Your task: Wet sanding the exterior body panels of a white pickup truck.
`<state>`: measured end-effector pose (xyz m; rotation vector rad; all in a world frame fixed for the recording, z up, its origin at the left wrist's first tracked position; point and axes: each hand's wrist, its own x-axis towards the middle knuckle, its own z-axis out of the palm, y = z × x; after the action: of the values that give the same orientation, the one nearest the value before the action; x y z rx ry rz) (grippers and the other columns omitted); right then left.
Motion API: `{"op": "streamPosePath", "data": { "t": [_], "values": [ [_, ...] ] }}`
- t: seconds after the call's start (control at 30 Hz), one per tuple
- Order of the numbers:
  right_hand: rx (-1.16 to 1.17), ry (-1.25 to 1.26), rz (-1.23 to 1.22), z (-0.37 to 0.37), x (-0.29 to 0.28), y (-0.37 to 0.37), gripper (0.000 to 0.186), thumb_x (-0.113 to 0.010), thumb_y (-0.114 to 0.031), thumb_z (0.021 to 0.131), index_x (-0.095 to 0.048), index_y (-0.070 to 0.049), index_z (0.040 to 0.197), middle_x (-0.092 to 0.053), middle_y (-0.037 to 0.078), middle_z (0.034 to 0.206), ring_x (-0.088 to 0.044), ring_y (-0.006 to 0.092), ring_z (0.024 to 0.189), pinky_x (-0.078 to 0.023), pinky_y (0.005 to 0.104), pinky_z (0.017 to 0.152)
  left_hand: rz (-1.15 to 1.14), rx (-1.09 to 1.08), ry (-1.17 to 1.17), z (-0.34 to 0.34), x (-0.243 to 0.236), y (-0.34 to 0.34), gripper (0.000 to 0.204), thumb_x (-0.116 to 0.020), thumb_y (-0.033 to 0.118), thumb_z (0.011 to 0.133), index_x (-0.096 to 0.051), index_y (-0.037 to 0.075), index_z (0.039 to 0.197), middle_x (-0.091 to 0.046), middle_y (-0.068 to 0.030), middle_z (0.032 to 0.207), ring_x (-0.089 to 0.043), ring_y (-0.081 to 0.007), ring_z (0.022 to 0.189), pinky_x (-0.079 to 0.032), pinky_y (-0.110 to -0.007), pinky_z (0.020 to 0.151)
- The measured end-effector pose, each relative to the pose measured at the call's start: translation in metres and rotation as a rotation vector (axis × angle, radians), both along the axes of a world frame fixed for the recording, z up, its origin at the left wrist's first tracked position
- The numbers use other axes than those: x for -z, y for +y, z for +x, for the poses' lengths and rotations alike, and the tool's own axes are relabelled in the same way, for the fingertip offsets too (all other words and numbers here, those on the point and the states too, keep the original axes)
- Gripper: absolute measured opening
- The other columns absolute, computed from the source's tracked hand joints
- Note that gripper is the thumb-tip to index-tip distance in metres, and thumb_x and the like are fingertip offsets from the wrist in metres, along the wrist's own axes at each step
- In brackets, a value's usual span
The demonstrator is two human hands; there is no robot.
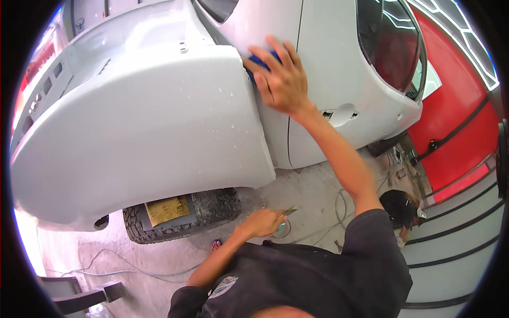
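My right hand (283,79) is raised at the edge of the white truck's rear body panel (132,132), beside the gap to the cab (323,63), with fingers wrapped over a blue pad (261,57). White specks dot the panel's surface. My left hand (263,222) is lower, near my body, holding a thin, stiff-looking piece (286,211), perhaps sandpaper, between fingers and thumb. A yellow sheet (167,210) lies on a grey sheet atop the black tyre (217,206) under the panel.
Hoses and cables (138,270) cross the concrete floor (79,244). A red wall (445,138) with lit tubes and grey striped panels stand at the right. A black object (395,204), unclear, sits beside my right arm. A dark stand (85,297) is at lower left.
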<state>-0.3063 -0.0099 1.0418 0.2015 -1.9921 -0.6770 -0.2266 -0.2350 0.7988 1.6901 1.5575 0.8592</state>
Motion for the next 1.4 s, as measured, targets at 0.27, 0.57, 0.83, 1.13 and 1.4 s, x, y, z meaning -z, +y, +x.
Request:
{"op": "streamPosePath", "data": {
  "t": [0.27,0.57,0.83,1.13,1.4],
  "values": [
    [-0.046,0.149,-0.066,-0.035,-0.073,0.010,0.022,-0.077,-0.025,0.086,-0.080,-0.033,0.106,-0.063,0.000,0.124,-0.050,0.0272,0.133,-0.038,0.0432,0.116,-0.152,0.124,-0.003,-0.018,0.027,-0.029,0.050,-0.043,0.046,0.109,-0.065,0.001,0.107,-0.066,-0.0251,0.080,-0.064,-0.0471,0.085,-0.049,-0.055,0.077],
    [0.037,0.091,0.018,-0.094,-0.187,0.009,0.015,-0.070,-0.023,0.087,-0.078,-0.011,0.089,-0.065,0.009,0.118,-0.049,0.0349,0.135,-0.035,0.0482,0.120,-0.075,0.064,-0.025,-0.031,0.003,-0.026,0.050,-0.042,0.045,0.109,-0.065,0.001,0.110,-0.066,-0.0270,0.080,-0.065,-0.0470,0.086,-0.049,-0.057,0.079],
    [-0.021,-0.084,0.126,-0.058,-0.101,-0.017,0.016,-0.069,-0.022,0.086,-0.077,-0.009,0.091,-0.071,0.012,0.113,-0.057,0.0341,0.130,-0.041,0.0477,0.115,-0.112,0.135,0.019,-0.037,0.019,-0.033,0.052,-0.043,0.044,0.109,-0.064,-0.003,0.112,-0.066,-0.0298,0.083,-0.065,-0.0485,0.088,-0.050,-0.056,0.081],
    [-0.022,0.144,0.017,0.009,0.016,0.006,0.021,-0.082,-0.022,0.078,-0.076,-0.028,0.098,-0.065,-0.012,0.123,-0.052,0.0193,0.130,-0.040,0.0389,0.112,-0.188,0.095,-0.027,-0.033,0.035,-0.049,0.055,-0.045,0.047,0.108,-0.063,-0.004,0.095,-0.063,-0.0306,0.076,-0.065,-0.0495,0.082,-0.048,-0.055,0.077],
    [0.050,0.255,-0.051,0.081,0.124,0.037,0.039,-0.083,-0.022,0.076,-0.072,-0.037,0.110,-0.061,-0.009,0.117,-0.053,0.0193,0.101,-0.044,0.0336,0.088,-0.261,0.057,0.107,-0.007,0.065,-0.046,0.055,-0.046,0.047,0.108,-0.065,-0.004,0.097,-0.064,-0.0306,0.078,-0.065,-0.0497,0.082,-0.048,-0.055,0.077]
  ]
}}
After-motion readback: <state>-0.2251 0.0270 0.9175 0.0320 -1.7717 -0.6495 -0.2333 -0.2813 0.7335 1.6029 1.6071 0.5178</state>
